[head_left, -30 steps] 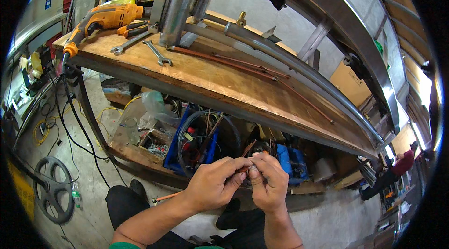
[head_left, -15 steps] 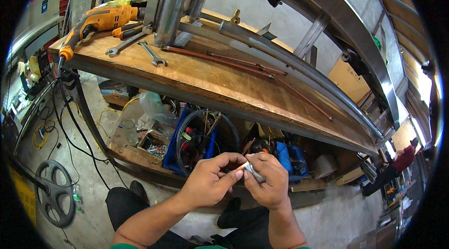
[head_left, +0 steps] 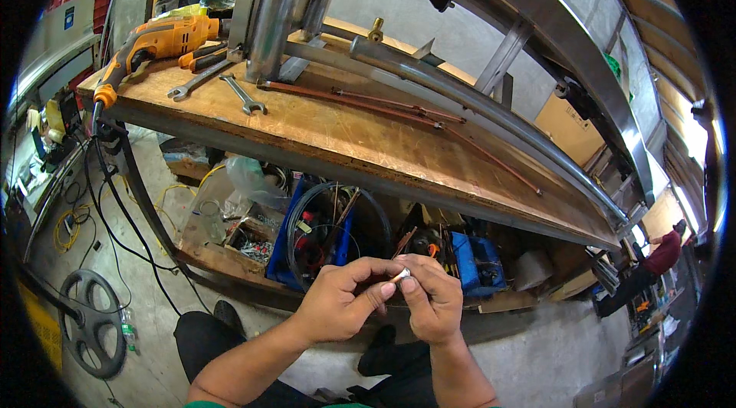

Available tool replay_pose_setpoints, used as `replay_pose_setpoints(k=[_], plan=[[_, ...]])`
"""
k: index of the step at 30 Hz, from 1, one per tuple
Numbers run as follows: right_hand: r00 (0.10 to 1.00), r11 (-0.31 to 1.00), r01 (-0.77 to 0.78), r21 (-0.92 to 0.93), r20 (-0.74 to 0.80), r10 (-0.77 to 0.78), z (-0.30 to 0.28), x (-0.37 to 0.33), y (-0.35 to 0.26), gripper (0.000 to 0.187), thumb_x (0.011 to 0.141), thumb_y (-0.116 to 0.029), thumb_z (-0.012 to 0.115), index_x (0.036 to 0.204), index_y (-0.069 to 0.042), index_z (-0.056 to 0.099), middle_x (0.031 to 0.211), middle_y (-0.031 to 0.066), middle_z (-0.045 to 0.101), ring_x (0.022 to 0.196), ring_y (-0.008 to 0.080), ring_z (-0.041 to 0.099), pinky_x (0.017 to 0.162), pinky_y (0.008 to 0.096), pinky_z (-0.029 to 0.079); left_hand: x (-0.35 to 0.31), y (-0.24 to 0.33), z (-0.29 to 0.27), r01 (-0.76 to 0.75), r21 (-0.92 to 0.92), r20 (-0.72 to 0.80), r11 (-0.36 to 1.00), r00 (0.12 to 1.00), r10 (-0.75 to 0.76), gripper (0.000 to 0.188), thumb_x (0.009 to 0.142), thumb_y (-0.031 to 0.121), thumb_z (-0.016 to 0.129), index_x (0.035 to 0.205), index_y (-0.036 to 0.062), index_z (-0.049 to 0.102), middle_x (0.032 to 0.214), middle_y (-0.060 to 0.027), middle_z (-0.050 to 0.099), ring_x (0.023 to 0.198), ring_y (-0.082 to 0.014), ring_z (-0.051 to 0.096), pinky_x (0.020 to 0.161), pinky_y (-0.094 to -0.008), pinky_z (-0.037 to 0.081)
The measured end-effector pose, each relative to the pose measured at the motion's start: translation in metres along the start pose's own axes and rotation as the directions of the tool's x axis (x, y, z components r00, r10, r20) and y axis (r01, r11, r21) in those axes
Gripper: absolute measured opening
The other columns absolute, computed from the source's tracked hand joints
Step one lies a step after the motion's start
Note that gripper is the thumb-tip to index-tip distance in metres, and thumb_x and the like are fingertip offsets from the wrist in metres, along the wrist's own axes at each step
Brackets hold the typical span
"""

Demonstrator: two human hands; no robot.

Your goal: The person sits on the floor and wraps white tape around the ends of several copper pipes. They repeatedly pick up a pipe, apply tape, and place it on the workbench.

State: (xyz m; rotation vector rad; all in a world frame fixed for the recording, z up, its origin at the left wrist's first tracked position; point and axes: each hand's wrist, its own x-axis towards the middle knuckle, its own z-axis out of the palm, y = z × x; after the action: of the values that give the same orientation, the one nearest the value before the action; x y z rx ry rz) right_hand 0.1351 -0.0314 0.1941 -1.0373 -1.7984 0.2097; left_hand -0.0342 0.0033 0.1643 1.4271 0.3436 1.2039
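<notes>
Head view: your left hand [head_left: 339, 302] and right hand [head_left: 434, 302] both closed, thumbs and fingertips pinching small white piece [head_left: 402, 275] between them. Piece sits right where fingertips meet; neither hand nearer, both touching. Visible long axis looks slanted, near-left to far-right; ends covered by fingers, can't tell full length. Beyond hands, under bench [head_left: 322, 124]: blue bin [head_left: 282, 256] ahead of left, blue crate [head_left: 464, 256] ahead of right. Copper-coloured rods [head_left: 353, 105] on benchtop, well apart from both.

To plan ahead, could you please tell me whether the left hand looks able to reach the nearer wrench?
Probably, once free: nothing visible blocks the nearer wrench, but the left hand is busy with a small pale piece.
</notes>
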Motion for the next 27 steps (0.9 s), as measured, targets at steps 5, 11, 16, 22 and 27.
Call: replay_pose_setpoints(k=[5,11,16,22,27], plan=[[0.996,0.998,0.042,-0.05,0.084,-0.038,-0.009,0.0,-0.001,0.023,0.092,-0.011,0.061,0.11,0.002,0.068,0.101,0.0135,0.071,0.104,0.0314,0.062,0.093,0.0387,0.048,0.001,0.012,-0.004,-0.031,0.151,0.073,0.988,0.997,0.02,0.025,0.095,0.012,0.062,0.117,-0.0005,0.063,0.082,-0.0091,0.07,0.068,-0.0122,0.068,0.064,-0.0251,0.054],[0.989,0.992,0.052,-0.116,0.146,-0.035,-0.009,0.002,-0.002,0.024,0.09,-0.009,0.061,0.112,0.0,0.068,0.099,0.0115,0.07,0.104,0.0312,0.061,0.094,0.0389,0.046,0.001,0.01,-0.005,0.031,0.196,0.074,0.98,0.996,-0.047,0.019,0.097,0.009,0.056,0.112,0.0014,0.063,0.081,-0.0086,0.07,0.07,-0.0137,0.069,0.064,-0.0274,0.055],[0.986,0.976,0.074,-0.206,0.159,-0.041,-0.01,-0.003,-0.002,0.027,0.087,-0.007,0.064,0.113,-0.001,0.068,0.097,0.0111,0.07,0.103,0.0312,0.062,0.092,0.0391,0.047,0.001,0.004,-0.003,-0.151,0.35,0.102,0.925,0.987,0.123,0.016,0.098,0.008,0.053,0.11,0.0012,0.061,0.081,-0.0093,0.069,0.07,-0.0145,0.068,0.065,-0.0294,0.054],[0.996,0.99,0.04,-0.133,0.085,-0.029,-0.007,-0.004,-0.013,0.026,0.085,-0.006,0.066,0.11,-0.004,0.069,0.096,0.0107,0.07,0.1,0.0301,0.063,0.09,0.0388,0.048,0.002,0.013,-0.014,0.262,-0.013,0.203,0.965,0.946,-0.254,0.018,0.1,0.017,0.054,0.107,0.002,0.061,0.077,-0.0056,0.065,0.059,-0.0087,0.059,0.054,-0.0225,0.048],[0.989,0.988,0.101,-0.12,0.118,-0.087,-0.01,-0.003,-0.01,0.022,0.084,-0.008,0.069,0.106,-0.006,0.071,0.094,0.0092,0.071,0.099,0.0294,0.064,0.089,0.038,0.048,0.006,0.007,-0.018,0.389,-0.272,0.303,0.88,0.903,-0.305,0.022,0.1,0.023,0.057,0.11,0.0032,0.058,0.075,-0.004,0.064,0.056,-0.0078,0.058,0.049,-0.0206,0.045]])
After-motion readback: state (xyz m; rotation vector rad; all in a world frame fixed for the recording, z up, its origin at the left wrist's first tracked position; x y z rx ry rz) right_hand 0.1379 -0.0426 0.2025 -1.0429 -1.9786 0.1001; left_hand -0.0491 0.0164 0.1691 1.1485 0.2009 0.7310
